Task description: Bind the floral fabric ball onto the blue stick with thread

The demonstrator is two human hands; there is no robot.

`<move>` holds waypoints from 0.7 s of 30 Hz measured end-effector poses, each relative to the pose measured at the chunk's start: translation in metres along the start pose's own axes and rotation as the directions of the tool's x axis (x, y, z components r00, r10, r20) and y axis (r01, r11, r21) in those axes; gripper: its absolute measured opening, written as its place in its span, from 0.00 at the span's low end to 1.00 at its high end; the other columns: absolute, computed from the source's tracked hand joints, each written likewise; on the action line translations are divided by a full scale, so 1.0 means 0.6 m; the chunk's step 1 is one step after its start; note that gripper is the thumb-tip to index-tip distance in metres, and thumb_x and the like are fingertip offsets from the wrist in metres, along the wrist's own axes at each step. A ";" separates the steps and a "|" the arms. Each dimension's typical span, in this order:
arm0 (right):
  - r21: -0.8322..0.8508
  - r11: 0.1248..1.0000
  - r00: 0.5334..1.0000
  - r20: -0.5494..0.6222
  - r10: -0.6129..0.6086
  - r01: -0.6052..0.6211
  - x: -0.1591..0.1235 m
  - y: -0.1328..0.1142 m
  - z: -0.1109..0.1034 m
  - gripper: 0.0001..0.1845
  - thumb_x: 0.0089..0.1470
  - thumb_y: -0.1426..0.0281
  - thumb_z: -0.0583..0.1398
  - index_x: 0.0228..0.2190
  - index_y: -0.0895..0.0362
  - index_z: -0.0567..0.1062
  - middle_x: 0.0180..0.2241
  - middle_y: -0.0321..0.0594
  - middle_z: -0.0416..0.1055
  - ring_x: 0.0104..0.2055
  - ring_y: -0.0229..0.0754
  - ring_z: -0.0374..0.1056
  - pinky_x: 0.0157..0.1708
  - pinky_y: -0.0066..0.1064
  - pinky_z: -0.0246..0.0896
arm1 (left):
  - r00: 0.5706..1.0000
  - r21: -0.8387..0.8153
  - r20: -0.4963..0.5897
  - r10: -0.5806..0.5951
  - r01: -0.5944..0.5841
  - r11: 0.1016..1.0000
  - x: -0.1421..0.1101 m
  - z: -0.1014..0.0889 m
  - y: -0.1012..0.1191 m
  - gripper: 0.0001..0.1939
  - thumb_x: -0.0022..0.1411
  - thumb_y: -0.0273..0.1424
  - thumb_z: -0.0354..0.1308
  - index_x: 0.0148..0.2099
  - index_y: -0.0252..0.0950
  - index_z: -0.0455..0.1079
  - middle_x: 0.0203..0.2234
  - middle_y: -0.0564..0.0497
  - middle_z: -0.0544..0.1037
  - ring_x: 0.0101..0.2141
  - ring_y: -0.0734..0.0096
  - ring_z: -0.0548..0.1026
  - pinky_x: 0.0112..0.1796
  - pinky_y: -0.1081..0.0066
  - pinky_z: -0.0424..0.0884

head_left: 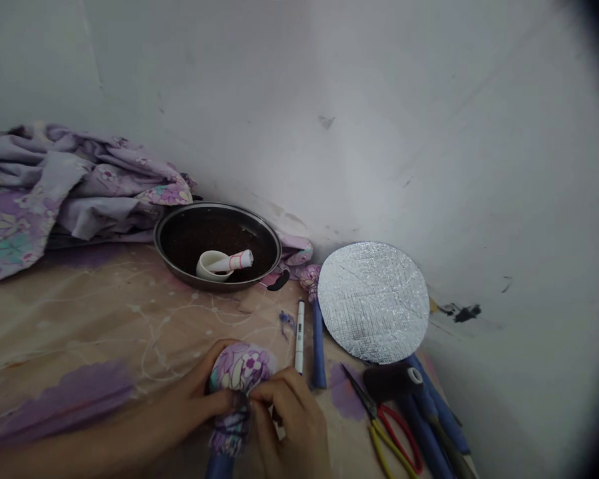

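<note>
My left hand [207,392] is closed around a round head wrapped in purple floral cloth [243,366], at the bottom middle. Below it the cloth is gathered on a blue handle [220,466], which runs out of the bottom edge. Fingers and thumb of my right hand [297,419] are pinched together at the gathered neck; what lies between them is too small to make out. A similar blue-handled piece [318,346] with a floral cloth head lies just beyond my right hand. Beside it are a white marker [299,336] and a small tangle of blue thread [286,321].
A dark pan [180,276] holds a white cup [204,266] with a rolled paper in it. Crumpled floral cloth [104,193] lies back left. To the right are a round silver foil pad [374,303], black thread spool [392,381], scissors [394,429] and blue handles [424,432] near the wall.
</note>
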State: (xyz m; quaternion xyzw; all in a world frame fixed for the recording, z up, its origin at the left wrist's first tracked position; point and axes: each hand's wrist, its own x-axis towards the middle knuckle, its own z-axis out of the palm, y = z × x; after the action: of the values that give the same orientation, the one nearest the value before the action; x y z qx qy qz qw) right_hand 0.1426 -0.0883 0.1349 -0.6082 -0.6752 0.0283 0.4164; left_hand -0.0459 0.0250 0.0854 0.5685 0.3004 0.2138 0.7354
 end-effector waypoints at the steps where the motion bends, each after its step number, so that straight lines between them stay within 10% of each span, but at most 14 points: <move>1: -0.040 0.999 1.000 0.005 0.003 -0.003 -0.001 -0.003 0.001 0.16 0.71 0.81 0.61 0.40 0.49 0.84 0.36 0.37 0.81 0.33 0.42 0.79 0.36 0.28 0.76 | 1.000 0.005 0.001 0.002 -0.002 1.000 0.000 -0.002 -0.003 0.37 0.64 0.45 0.71 0.73 0.51 0.72 0.56 0.53 0.88 0.61 0.42 0.80 0.64 0.53 0.77; 17: -0.506 0.859 0.996 0.025 -0.080 0.081 -0.015 -0.019 0.018 0.15 0.69 0.81 0.62 0.38 0.46 0.77 0.36 0.40 0.81 0.33 0.52 0.85 0.28 0.42 0.71 | 1.000 0.063 0.009 -0.017 0.017 0.998 -0.012 0.000 0.007 0.47 0.68 0.52 0.76 0.79 0.51 0.58 0.74 0.43 0.81 0.74 0.35 0.78 0.76 0.48 0.76; 21: -0.445 0.895 0.982 -0.176 -0.064 -0.022 -0.023 -0.012 0.054 0.17 0.68 0.82 0.59 0.38 0.45 0.74 0.35 0.41 0.78 0.32 0.55 0.81 0.29 0.42 0.64 | 1.000 0.067 -0.008 -0.016 0.016 0.998 -0.011 -0.008 -0.013 0.47 0.70 0.51 0.77 0.82 0.55 0.58 0.77 0.47 0.79 0.78 0.36 0.74 0.79 0.49 0.72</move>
State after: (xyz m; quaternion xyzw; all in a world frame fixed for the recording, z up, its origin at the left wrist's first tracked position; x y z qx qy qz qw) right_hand 0.1167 -0.0866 0.1106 -0.6798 -0.6284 -0.1882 0.3279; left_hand -0.0544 0.0221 0.0786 0.5898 0.3149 0.2000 0.7162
